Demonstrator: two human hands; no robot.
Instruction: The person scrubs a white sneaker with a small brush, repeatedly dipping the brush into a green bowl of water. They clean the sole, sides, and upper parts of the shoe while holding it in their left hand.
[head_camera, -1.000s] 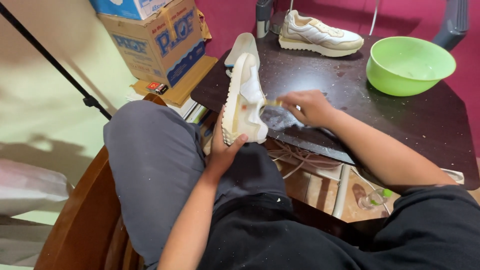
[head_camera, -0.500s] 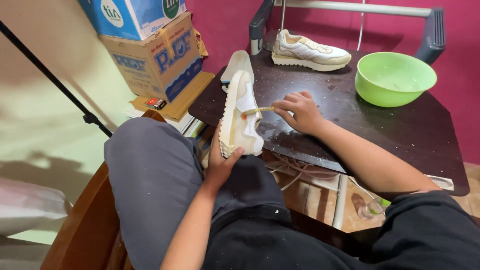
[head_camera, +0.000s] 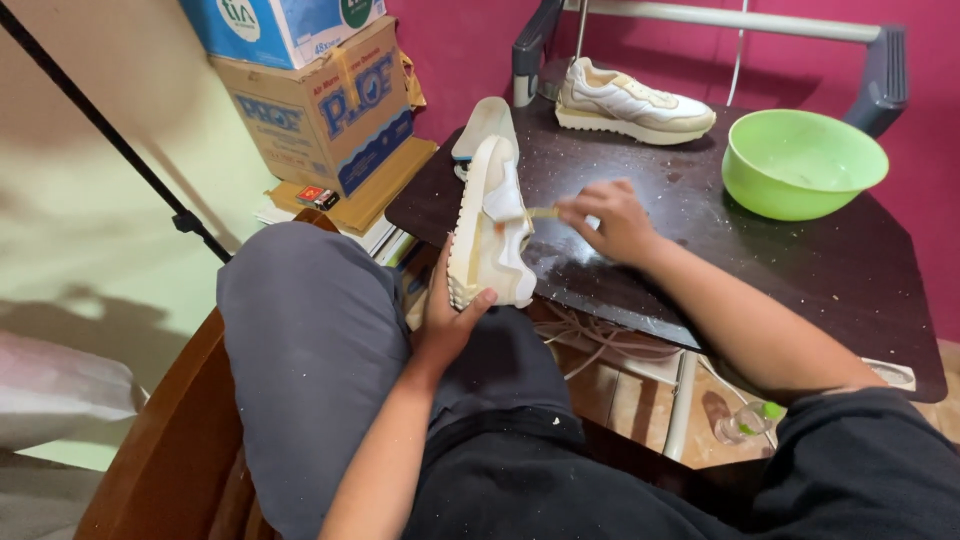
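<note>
My left hand (head_camera: 448, 318) grips the cream sneaker (head_camera: 490, 228) from below, thumb hooked round the near end, fingers closed on it. Shoe stands on edge w/ its long axis running near-to-far, heel end toward me, other end pointing at the far left corner of the dark table (head_camera: 800, 280). It sits just off the table's left edge, above my knee (head_camera: 300, 330).

My right hand (head_camera: 605, 218) is just right of the shoe, fingers pinched narrow on a small brush (head_camera: 545, 212) w/ a pale handle; its tip touches the shoe's right-facing side, about mid-length. So the shoe lies left of the rt hand, brush handle crosswise to the shoe's length. Left hand is the nearer one, already on it.

Vs half a sec ago: the shoe leans a bit more upright and the rt hand is slightly further right of it, brush still in contact. Grip w/ the left looks unchanged.

Other stuff: second sneaker (head_camera: 630, 105) far side of table, loose insole (head_camera: 482, 125) just beyond the held shoe, green bowl (head_camera: 803, 162) far right, cardboard boxes (head_camera: 325, 110) stacked at left.
</note>
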